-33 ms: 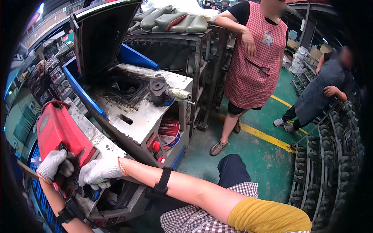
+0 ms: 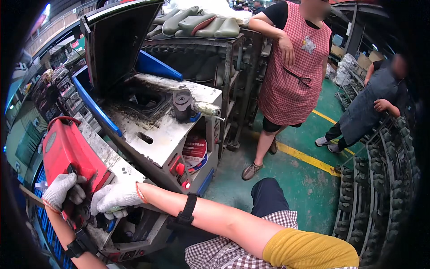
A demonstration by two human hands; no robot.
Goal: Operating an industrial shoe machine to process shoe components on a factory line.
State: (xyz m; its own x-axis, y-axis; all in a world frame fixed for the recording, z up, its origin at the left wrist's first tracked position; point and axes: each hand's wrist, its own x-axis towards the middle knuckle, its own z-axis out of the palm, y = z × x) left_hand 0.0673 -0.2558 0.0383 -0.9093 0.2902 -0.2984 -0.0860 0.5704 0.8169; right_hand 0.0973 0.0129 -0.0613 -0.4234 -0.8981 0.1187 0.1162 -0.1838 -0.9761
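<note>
My left hand [image 2: 63, 192], in a white knitted glove, is at the lower end of a red machine cover [image 2: 71, 150]. Its fingers are curled; what they hold, if anything, is hidden. Beside it my right hand [image 2: 117, 198], gloved alike, closes around a pale greenish wrapped handle [image 2: 118, 208], mostly covered by the fingers. Under and between the hands lies a dark metal part [image 2: 83, 211] of the machine, only partly visible. Farther off, on the neighbouring machine's worn white top [image 2: 156, 150], sits a grey round clamp [image 2: 182, 104] with a similar wrapped handle [image 2: 207, 108].
A black hinged lid [image 2: 118, 45] stands raised between blue side panels [image 2: 98, 105]. Red knobs [image 2: 179, 168] project from the front. Green boots [image 2: 192, 24] top a rack. A person in a checked apron [image 2: 291, 80] stands nearby; another person [image 2: 369, 103] is beside shoe-last racks [image 2: 351, 201].
</note>
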